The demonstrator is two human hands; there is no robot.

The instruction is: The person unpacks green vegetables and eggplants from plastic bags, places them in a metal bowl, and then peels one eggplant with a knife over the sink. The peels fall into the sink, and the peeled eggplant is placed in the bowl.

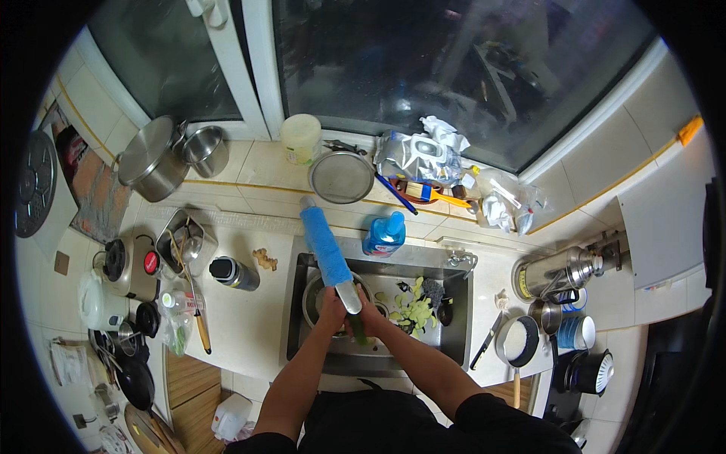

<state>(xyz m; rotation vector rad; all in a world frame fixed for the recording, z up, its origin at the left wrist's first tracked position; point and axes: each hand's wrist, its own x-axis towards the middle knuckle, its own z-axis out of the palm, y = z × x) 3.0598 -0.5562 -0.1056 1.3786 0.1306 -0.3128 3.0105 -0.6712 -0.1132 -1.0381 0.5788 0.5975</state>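
Observation:
Over the sink [290,321] I hold a long cleaning duster [325,246] with a blue fuzzy sleeve, pale ends and a green handle. It slants up and left, its far end reaching the window ledge. My left hand [330,309] and my right hand [367,313] are closed together around its lower end, fingers partly hidden. Beneath them in the sink sits a round metal bowl [308,300], partly covered by my hands. To the right lie pale green vegetable peelings [416,310] and a grey mesh scrubber [433,291].
A blue bottle [384,234] stands behind the sink, left of the faucet [460,259]. Right on the counter are a knife [487,342], a small pan [517,340] and a metal thermos [556,275]. A black flask [233,273] and utensil tray [185,242] are left. A round metal lid [341,178] rests on the ledge.

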